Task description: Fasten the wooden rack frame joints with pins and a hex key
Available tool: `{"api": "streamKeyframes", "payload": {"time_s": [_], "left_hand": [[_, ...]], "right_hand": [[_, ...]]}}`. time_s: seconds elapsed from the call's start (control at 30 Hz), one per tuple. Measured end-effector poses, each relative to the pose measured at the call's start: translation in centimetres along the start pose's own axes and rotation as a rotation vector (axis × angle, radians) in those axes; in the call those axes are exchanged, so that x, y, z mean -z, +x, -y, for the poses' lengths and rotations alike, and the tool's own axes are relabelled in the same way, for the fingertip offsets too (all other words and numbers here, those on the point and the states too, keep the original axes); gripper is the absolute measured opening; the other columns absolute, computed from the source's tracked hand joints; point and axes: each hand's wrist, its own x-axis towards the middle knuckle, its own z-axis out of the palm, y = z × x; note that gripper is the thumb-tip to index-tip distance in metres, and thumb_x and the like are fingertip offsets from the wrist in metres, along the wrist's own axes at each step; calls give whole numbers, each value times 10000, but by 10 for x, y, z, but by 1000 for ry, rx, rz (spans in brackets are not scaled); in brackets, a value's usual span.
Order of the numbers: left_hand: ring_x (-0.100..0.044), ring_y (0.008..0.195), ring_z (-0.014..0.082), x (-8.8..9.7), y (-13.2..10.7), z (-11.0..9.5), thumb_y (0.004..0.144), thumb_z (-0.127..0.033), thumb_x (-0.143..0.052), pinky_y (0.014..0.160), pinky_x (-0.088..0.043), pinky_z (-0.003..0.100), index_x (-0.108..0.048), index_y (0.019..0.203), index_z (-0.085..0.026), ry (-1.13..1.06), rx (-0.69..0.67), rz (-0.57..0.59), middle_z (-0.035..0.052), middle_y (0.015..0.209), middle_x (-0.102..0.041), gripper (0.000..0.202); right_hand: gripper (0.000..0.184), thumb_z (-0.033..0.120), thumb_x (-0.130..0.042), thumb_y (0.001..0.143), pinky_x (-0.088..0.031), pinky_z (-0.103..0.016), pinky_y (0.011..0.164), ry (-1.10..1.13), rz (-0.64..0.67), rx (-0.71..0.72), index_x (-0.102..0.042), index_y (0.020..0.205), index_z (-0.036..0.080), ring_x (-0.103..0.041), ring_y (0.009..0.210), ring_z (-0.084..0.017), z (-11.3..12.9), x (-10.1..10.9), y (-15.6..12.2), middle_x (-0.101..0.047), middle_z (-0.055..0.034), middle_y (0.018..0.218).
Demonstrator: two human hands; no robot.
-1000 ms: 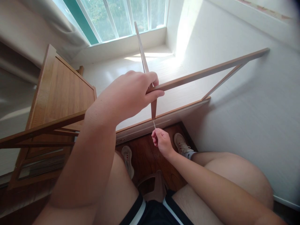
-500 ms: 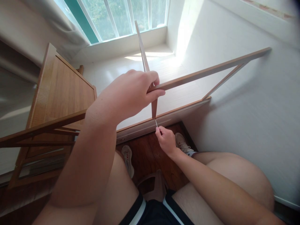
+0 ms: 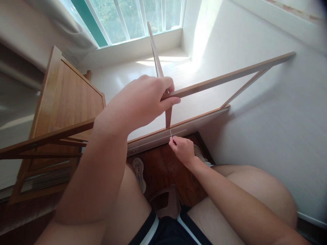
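My left hand (image 3: 143,98) is closed round the corner of a wooden frame (image 3: 224,78), thumb below the long rail and fingers over its top. An upright wooden strip (image 3: 155,51) rises past these fingers, and a short post (image 3: 168,117) runs down from the grip to a lower rail (image 3: 196,117). Below that joint, my right hand (image 3: 182,149) pinches a thin metal rod (image 3: 171,133), which looks like a hex key. Its tip meets the lower rail at the foot of the post. The rod's other end is hidden in the fingers.
At left stands wooden furniture with a panel (image 3: 68,98) and slanted bars (image 3: 46,137). A white ledge (image 3: 114,75) lies under the window (image 3: 135,20). The white wall (image 3: 276,129) is close on the right. A plastic stool (image 3: 168,200) is beneath me.
My right hand has shifted slightly up and left, and the rod's tip is now at the joint. My left hand and the frame have hardly moved.
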Motion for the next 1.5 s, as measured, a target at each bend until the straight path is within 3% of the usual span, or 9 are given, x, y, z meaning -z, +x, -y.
{"api": "streamKeyframes", "payload": {"time_s": [0.3,0.47,0.67,0.83,0.93,1.5], "left_hand": [[-629,849,259,-1,0,2,969,-535,-473,816,-424,387,-699,1102,-266,-18,-9,5,50,816,-681,375],[-621,828,249,-1,0,3,973,-542,-470,809,-415,378,-700,1108,-255,-18,-8,4,48,814,-679,392],[-624,835,248,-2,0,3,971,-548,-469,813,-417,377,-696,1124,-255,-11,-9,5,46,824,-683,401],[-633,890,255,-1,0,2,971,-561,-456,848,-423,378,-685,1154,-250,-12,2,21,52,866,-694,427],[-634,918,264,0,0,1,971,-562,-458,867,-423,382,-680,1163,-248,-12,12,31,55,877,-694,430],[-620,857,246,0,0,0,977,-560,-429,826,-426,376,-673,1163,-251,22,2,35,52,869,-690,436]], "right_hand": [[410,332,-469,1024,-178,-311,594,-69,89,5,-718,731,189,-616,615,-162,7,6,5,-757,-68,732],[421,337,-442,1032,-191,-316,602,41,119,-26,-667,711,183,-583,608,-164,5,5,5,-726,-71,708],[457,405,-430,1019,-294,-277,602,554,90,-119,-550,629,200,-527,574,-146,3,-6,1,-566,-11,572],[435,523,-484,976,-330,-240,462,1230,168,-350,-512,665,220,-409,407,-109,12,-21,-6,-418,65,467],[407,536,-539,943,-327,-217,413,1454,198,-415,-523,691,217,-370,382,-90,15,-26,-8,-411,83,453],[407,549,-642,886,-316,-181,378,1517,217,-442,-537,702,202,-381,386,-62,16,-25,-8,-439,83,476]]}}
